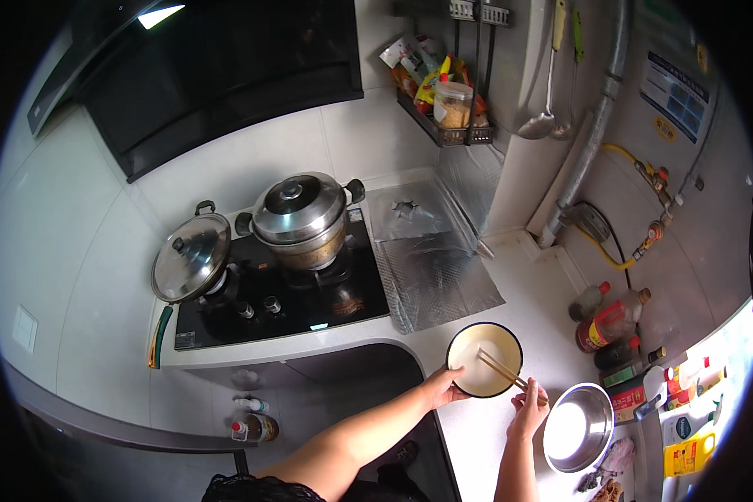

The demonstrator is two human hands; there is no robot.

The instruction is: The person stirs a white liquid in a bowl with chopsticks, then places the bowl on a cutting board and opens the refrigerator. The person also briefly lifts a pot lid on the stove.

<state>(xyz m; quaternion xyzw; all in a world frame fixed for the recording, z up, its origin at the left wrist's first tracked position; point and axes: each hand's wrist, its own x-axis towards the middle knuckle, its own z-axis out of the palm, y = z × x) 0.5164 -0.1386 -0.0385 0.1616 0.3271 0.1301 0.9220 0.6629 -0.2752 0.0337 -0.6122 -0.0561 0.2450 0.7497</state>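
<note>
A cream bowl with a dark rim (pixel 450 341) is at the counter's front edge. My left hand (pixel 446 387) grips its near-left side, thumb over the rim. In my right hand (pixel 529 408) is a pair of wooden chopsticks (pixel 502 369), their tips reaching down inside the bowl. Something pale lies in the bowl, but whether it is liquid or powder I cannot tell. Just right of my right hand stands a shiny steel basin (pixel 597 391).
A lidded steel pot (pixel 299 219) sits on the black gas stove (pixel 309 314), beside a lidded pan (pixel 192 258). Foil (pixel 431 284) covers the counter next to it. Several bottles (pixel 612 322) and packages line the right wall. A rack (pixel 443 130) hangs above.
</note>
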